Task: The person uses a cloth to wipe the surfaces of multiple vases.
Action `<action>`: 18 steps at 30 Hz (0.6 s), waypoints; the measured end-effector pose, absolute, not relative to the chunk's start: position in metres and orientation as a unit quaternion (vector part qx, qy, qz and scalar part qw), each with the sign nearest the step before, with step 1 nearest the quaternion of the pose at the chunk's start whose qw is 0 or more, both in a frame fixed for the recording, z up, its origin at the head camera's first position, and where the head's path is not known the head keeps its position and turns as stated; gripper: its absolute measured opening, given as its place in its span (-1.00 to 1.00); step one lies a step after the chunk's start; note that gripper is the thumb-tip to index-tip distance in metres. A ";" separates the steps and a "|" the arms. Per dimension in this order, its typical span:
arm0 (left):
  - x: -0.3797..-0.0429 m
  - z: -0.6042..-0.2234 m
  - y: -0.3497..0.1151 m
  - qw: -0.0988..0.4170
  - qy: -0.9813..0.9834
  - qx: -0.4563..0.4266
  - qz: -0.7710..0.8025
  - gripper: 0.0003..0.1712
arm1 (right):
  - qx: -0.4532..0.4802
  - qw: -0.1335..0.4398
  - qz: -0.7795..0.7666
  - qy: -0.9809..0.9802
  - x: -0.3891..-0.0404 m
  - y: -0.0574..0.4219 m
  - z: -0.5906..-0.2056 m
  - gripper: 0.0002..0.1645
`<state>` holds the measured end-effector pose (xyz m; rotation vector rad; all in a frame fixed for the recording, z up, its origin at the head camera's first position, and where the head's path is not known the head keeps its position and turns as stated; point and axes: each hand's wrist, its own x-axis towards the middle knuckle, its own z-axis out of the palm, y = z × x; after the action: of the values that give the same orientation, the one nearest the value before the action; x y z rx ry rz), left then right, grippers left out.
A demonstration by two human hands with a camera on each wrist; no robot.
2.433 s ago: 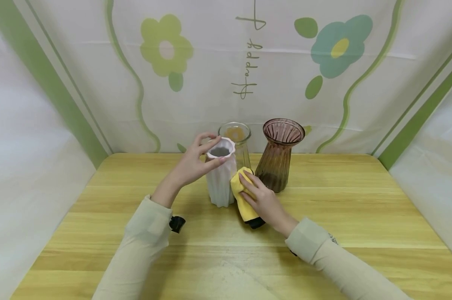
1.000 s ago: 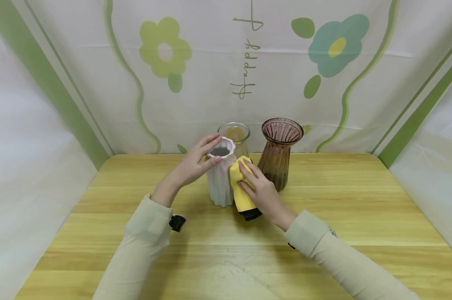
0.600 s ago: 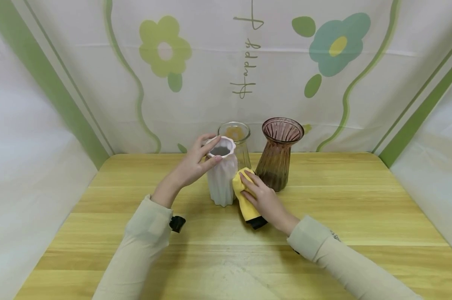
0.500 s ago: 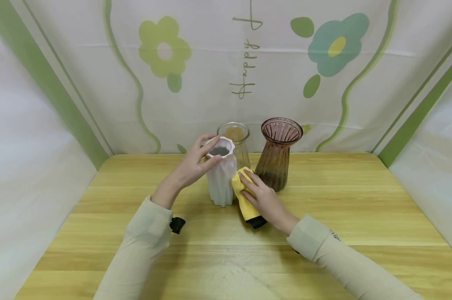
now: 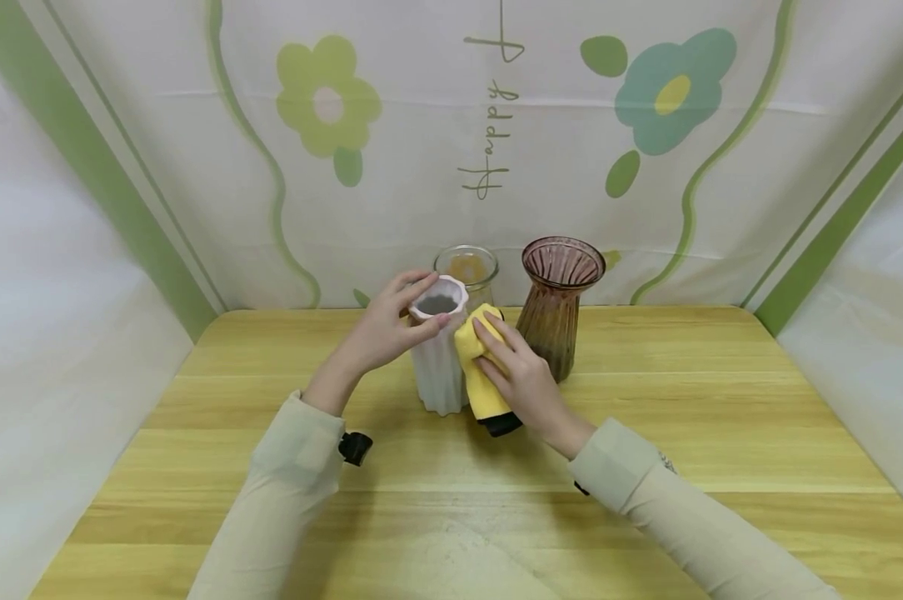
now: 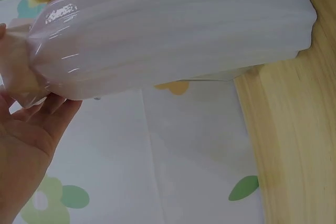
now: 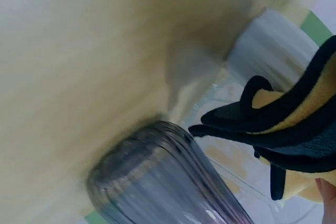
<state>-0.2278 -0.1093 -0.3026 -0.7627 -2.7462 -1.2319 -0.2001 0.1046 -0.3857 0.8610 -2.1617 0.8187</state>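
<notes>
A white fluted vase (image 5: 440,367) stands upright on the table, its scalloped rim facing up. My left hand (image 5: 386,327) holds it at the neck, thumb in front and fingers behind, as the left wrist view also shows. In my right hand (image 5: 525,379) is a folded yellow cloth (image 5: 485,392) with black edging, pressed against the vase's right side. The right wrist view shows the cloth's layered black edges (image 7: 294,129) hanging loose, with most of that hand out of frame. Just behind the white vase is a clear glass vase (image 5: 481,292), partly hidden.
A purple-brown ribbed glass vase (image 5: 556,321) with a flared mouth stands close to the right of the cloth. The wooden table (image 5: 451,533) ends at a printed fabric backdrop (image 5: 421,200) behind the vases.
The right hand has rubbed the cloth up and down the white vase's side; over the last half second it moved upward. My left hand stays at the neck, and the vases keep their places.
</notes>
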 end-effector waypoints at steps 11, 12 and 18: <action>-0.227 -0.308 -0.107 0.015 -0.872 -0.263 -0.413 -0.25 | 0.328 0.319 0.319 -0.830 -0.198 0.101 -0.387 -0.33; -0.227 -0.309 -0.107 0.020 -0.871 -0.267 -0.412 -0.26 | 0.327 0.319 0.321 -0.830 -0.198 0.101 -0.389 -0.33; -0.228 -0.314 -0.106 0.029 -0.868 -0.264 -0.420 -0.28 | 0.322 0.310 0.327 -0.833 -0.196 0.102 -0.401 -0.32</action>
<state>-0.2280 -0.1059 -0.3135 -0.8137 -2.6772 -1.2967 -0.1956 0.1022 -0.4005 0.8494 -2.2003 0.8627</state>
